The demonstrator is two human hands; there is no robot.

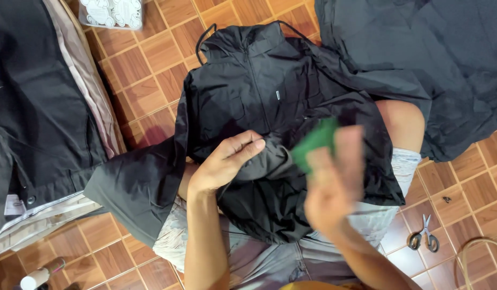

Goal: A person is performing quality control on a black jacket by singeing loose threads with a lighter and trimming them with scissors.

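Black jacket (pixel 270 96) lies spread across your lap, collar away from you, front zip facing up, one sleeve draped toward the floor (pixel 146 70) on your left. Your left hand (pixel 224 161) rests on the jacket front near the hem, fingers curled and pinching a fold of the fabric. Your right hand (pixel 334 182) is raised above the jacket, blurred, fingers closed on a small green piece (pixel 315 142); can't tell what it is. Hands are apart, near each other. Scissors (pixel 424 235) lie on the tiled floor to your right. More dark fabric (pixel 441 59) is heaped beyond the jacket, another dark garment (pixel 39 96) at left.
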